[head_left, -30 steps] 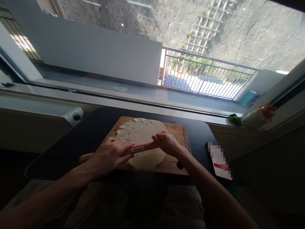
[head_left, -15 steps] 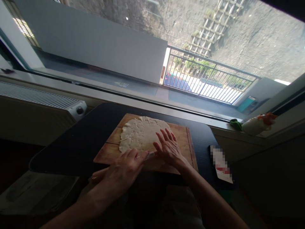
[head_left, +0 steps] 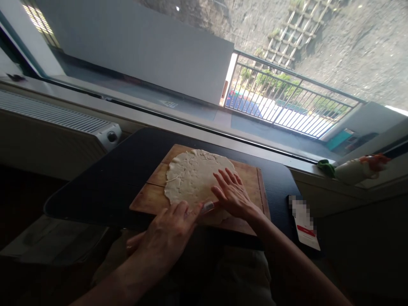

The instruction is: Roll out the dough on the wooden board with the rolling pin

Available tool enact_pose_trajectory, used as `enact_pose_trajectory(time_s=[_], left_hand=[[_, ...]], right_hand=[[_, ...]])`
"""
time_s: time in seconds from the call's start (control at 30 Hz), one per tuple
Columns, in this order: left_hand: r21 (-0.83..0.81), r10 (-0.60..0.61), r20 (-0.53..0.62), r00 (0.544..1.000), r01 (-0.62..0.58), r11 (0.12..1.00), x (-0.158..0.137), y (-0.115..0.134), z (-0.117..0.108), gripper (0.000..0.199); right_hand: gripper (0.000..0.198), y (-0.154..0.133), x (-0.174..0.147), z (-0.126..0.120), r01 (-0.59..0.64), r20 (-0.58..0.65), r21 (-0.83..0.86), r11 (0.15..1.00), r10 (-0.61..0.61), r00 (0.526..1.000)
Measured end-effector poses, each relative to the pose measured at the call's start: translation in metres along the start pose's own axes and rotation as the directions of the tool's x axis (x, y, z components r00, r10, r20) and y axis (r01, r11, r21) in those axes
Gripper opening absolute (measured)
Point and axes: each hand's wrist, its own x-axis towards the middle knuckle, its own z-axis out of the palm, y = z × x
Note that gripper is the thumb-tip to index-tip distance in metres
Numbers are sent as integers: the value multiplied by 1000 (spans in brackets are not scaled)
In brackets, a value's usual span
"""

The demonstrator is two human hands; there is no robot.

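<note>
A flattened sheet of pale dough (head_left: 197, 174) with a ragged edge covers much of a wooden board (head_left: 149, 196). Fingers curled, my left hand (head_left: 172, 225) is closed around a rolling pin (head_left: 208, 207) at the board's near edge. The pin is mostly hidden; a pale piece shows between my hands and a brownish end sticks out at lower left. My right hand (head_left: 232, 193) lies with fingers spread over the right side of the dough, its palm near the pin's right end. Whether that palm presses on the pin cannot be seen.
The board lies on a dark table (head_left: 95, 187) below a window. A phone (head_left: 304, 223) rests at the table's right edge. A radiator (head_left: 108, 136) stands to the left. A white pot (head_left: 353, 170) and a green item (head_left: 325, 168) sit on the sill.
The whole view has shifted slightly, so the board and table appear a little further right and higher. Both hands keep nearly the same pose at the board's near side.
</note>
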Motion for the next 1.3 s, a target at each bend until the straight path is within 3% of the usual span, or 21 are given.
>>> enact_pose_trajectory(time_s=[0.1, 0.17, 0.3, 0.43, 0.57, 0.7, 0.83, 0.9, 1.07, 1.17, 1.3], left_hand=[[6, 14, 14, 1000, -14, 1000, -16, 14, 7, 59], [2, 20, 23, 1000, -20, 1000, -19, 19, 9, 60], [-38, 7, 28, 1000, -6, 999, -10, 18, 5, 47], [3, -48, 19, 999, 48, 999, -8, 20, 3, 43], [23, 4, 96, 995, -6, 1000, -23, 30, 11, 59], [-49, 53, 197, 979, -44, 998, -20, 30, 8, 67], [-64, -68, 132, 989, 77, 995, 11, 18, -10, 55], [-37, -126, 113, 986, 131, 991, 26, 16, -15, 53], [-23, -152, 221, 963, 160, 987, 34, 32, -11, 54], [8, -186, 255, 949, 190, 982, 29, 44, -4, 56], [11, -146, 289, 946, 149, 989, 23, 61, 2, 67]], right_hand=[[55, 8, -47, -1, 48, 7, 8, 999, -48, 999], [54, 11, -61, -2, 59, 55, 29, 998, -61, 997], [58, 3, -27, -6, 14, 106, 40, 999, -18, 994], [63, -9, 3, -6, -51, 64, 26, 998, 49, 997], [61, 3, -42, -6, -51, 92, 101, 994, 42, 995], [60, 39, -76, -23, -79, 97, 288, 954, 53, 994], [62, 59, -33, -50, -124, -84, 400, 908, 171, 982], [63, 51, 3, -53, -101, -59, 361, 927, 131, 990], [59, 1, 62, -17, -51, -34, 147, 988, 57, 998], [59, -18, 65, 5, 1, -96, 53, 999, 4, 995], [61, -5, 37, 6, 8, -121, 13, 1000, -6, 993]])
